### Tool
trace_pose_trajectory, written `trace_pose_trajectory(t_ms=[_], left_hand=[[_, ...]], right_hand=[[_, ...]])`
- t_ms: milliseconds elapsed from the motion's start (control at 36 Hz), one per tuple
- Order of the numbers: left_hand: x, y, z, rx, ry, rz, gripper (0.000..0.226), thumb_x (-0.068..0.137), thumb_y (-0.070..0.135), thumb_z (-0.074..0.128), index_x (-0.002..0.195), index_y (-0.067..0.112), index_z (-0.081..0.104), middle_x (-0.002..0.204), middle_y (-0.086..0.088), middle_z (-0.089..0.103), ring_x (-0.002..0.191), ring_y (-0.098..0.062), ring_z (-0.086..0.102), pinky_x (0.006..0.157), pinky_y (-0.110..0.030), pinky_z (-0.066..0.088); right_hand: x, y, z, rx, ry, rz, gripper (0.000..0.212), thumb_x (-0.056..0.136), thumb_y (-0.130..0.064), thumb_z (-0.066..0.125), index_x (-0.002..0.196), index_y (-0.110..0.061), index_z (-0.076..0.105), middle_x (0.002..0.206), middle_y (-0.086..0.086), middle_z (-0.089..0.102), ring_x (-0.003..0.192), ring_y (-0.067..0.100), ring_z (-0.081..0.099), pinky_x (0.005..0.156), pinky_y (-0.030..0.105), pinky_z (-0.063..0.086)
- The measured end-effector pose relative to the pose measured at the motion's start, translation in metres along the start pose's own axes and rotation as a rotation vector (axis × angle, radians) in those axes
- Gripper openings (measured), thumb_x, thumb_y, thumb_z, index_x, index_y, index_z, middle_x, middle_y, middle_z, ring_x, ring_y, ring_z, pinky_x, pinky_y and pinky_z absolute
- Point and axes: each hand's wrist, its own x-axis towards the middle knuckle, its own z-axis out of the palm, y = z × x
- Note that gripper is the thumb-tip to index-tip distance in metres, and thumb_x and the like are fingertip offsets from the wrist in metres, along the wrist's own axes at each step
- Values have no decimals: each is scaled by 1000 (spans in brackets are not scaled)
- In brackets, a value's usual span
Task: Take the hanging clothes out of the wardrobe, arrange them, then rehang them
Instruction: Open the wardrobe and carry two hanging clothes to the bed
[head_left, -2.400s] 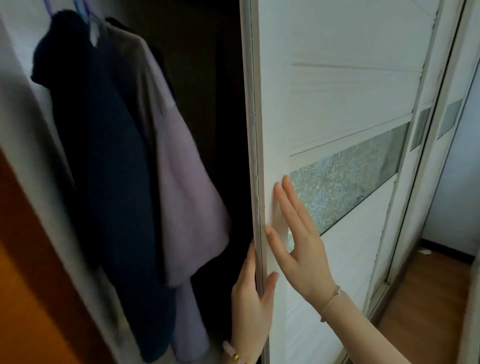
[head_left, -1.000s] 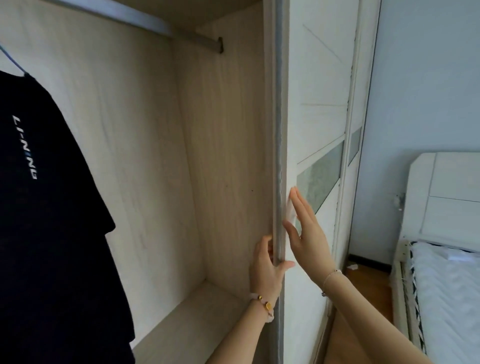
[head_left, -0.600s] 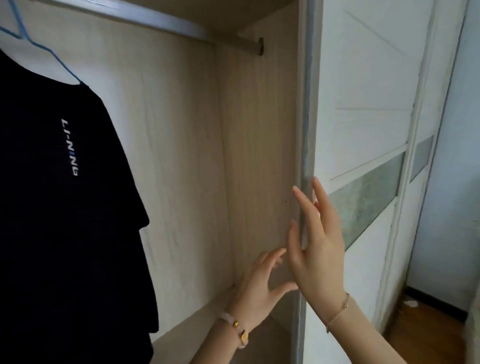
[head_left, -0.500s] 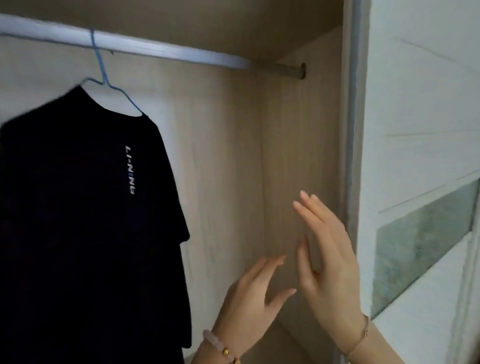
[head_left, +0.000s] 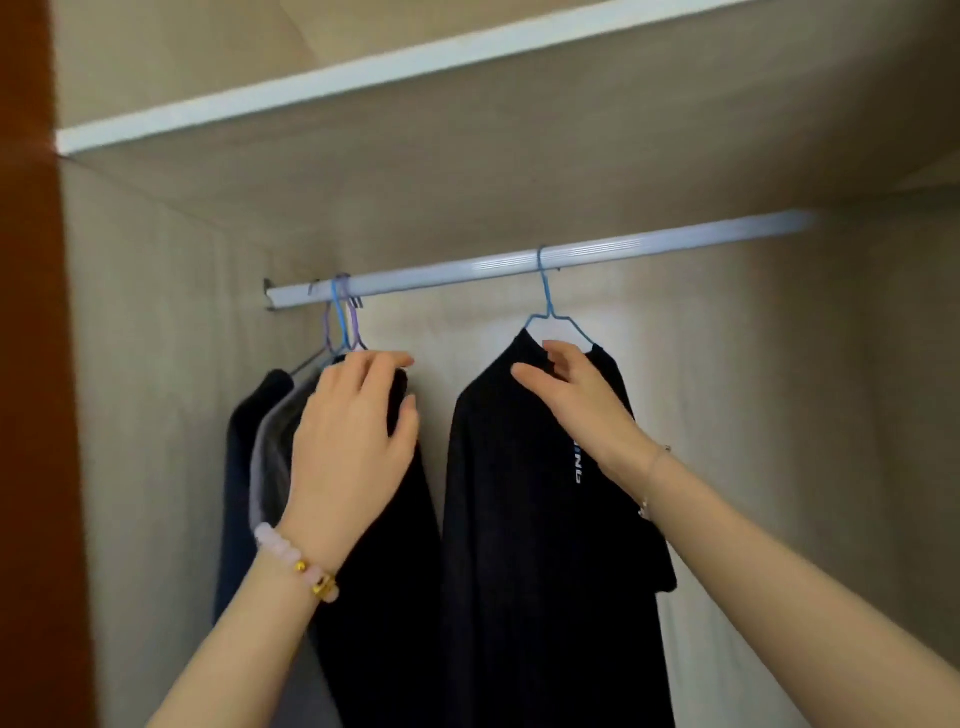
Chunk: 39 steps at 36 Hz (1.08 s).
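Note:
A pale metal rail (head_left: 649, 243) runs across the open wardrobe. A black T-shirt (head_left: 519, 545) with small white lettering hangs from it on a blue wire hanger (head_left: 544, 304). My right hand (head_left: 576, 400) pinches this shirt's collar just below the hanger. At the rail's left end, several hangers (head_left: 343, 322) are bunched together, carrying a black garment (head_left: 384, 571), a grey garment (head_left: 265, 467) and a dark navy garment (head_left: 236, 493). My left hand (head_left: 348, 441) lies over the black garment's shoulder, fingers and thumb curled around it.
A white-edged shelf (head_left: 311, 93) sits above the rail. The wardrobe's back and side walls are pale wood. A reddish-brown panel (head_left: 26, 364) borders the left edge. The rail to the right of the T-shirt carries nothing.
Both hands have left the sliding door's edge and risen to the hanging clothes. The view has swung left and up, so the door is out of sight.

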Motion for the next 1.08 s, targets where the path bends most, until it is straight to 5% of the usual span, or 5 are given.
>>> trace_pose_trajectory(t_ms=[111,278,389,583,1083], left_hand=[[34,-23,-4,139,-198,-169,45,90,20,54,132,7,47,130,-13,49,118,-34,46,89,-44,43],[63,-49,15,158,-514,-323,34,88,19,51,117,2,51,120,-19,59,109,-37,55,85,-40,47],[68,-58,22,114,-532,-382,28,86,8,49,112,0,54,113,-17,61,104,-35,57,85,-39,48],[76,-66,22,110,-586,-445,26,87,2,44,65,11,35,74,-4,45,81,-27,50,60,-28,37],[71,-77,50,-617,-344,-876,3,80,0,57,80,-3,59,71,-15,56,64,-23,55,54,-26,42]], right_hand=[[40,-11,20,-135,47,60,79,80,-40,63,143,-10,26,146,6,29,132,24,36,108,39,37],[70,-6,34,-111,6,270,52,75,-20,59,121,-2,43,119,11,47,98,24,56,70,33,50],[74,7,30,-109,113,246,25,81,-8,47,105,-9,42,100,8,43,65,13,41,53,24,34],[73,32,3,-76,230,213,34,88,-2,36,118,-2,53,99,9,54,85,24,50,73,27,40],[64,16,-25,32,70,148,34,86,10,37,96,-9,63,80,13,62,58,22,57,38,15,46]])
